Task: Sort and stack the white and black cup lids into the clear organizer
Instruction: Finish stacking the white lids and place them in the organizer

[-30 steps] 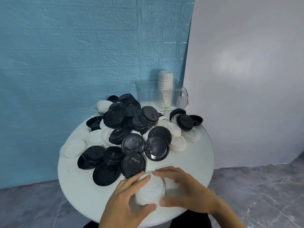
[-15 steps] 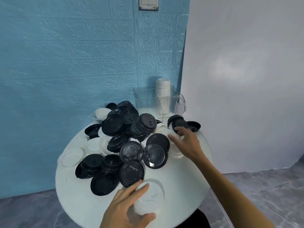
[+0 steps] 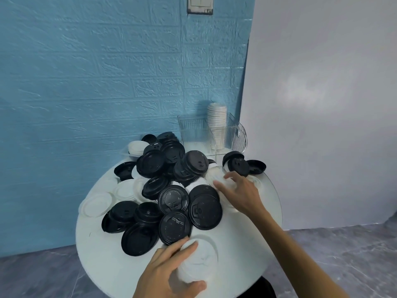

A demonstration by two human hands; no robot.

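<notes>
The left hand [image 3: 169, 274] sits at the near edge of the round white bench [image 3: 247, 244], fingers and thumb curled round a small stack of white lids [image 3: 198, 261]; the stack lies under its fingertips and against the thumb, just to the right of the palm. Right beyond those fingertips lies a black lid [image 3: 175, 227], the nearest of the heap of black lids [image 3: 171, 179] that spreads away from this hand.

The right hand [image 3: 240, 191] is stretched out across the bench, fingers spread and lightly bent over loose white lids [image 3: 217, 176] at the right side of the heap. Whether it actually grips one I cannot tell; the white lids lie under and just ahead of its fingertips. Just past the fingers sit three more black lids [image 3: 238, 166].

Further beyond the right hand, against the blue wall [image 3: 86, 82], stands the clear organizer [image 3: 193, 130] with a tall stack of white lids [image 3: 217, 125] upright in its right-hand part.
</notes>
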